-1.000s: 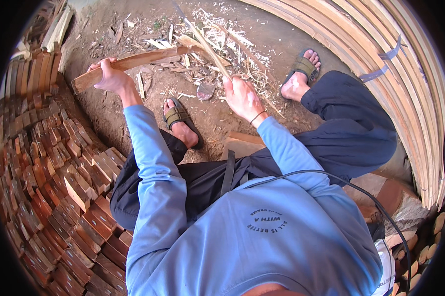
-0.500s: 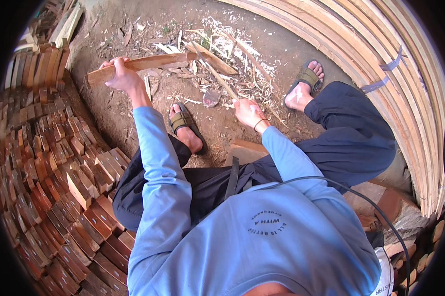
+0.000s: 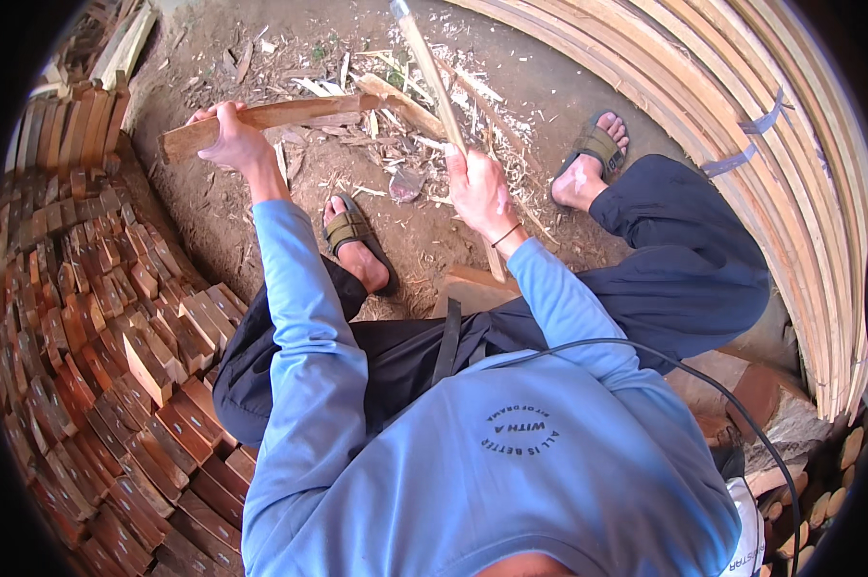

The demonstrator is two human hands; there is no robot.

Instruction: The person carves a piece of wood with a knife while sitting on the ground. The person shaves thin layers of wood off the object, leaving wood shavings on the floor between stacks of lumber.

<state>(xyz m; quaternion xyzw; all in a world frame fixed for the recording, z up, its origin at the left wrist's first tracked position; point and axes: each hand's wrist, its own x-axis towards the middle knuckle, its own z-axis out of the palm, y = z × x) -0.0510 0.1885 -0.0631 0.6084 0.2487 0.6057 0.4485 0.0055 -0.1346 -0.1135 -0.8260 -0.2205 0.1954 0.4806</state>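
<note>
My left hand [image 3: 234, 142] is closed round the near left end of a flat wooden board [image 3: 304, 112], which stretches rightward over the wood scraps. In my right hand [image 3: 480, 189] is a long wooden-handled tool [image 3: 428, 77], raised and slanting up to the top edge. Its far tip looks pale grey, and I cannot make out its kind. The butt of the handle shows below my right wrist. Under the board's right end, another wood piece [image 3: 405, 104] lies on the ground among shavings.
Stacked short wooden blocks [image 3: 126, 385] fill the left side. Long curved-looking planks [image 3: 742, 135], tied with a strip, lean along the right. Wood shavings [image 3: 482, 106] litter the dirt between my sandalled feet. A black cable [image 3: 713, 380] runs across my right side.
My right hand has risen, swinging the tool's far end up and away from the board. The board has shifted slightly to the left with my left hand.
</note>
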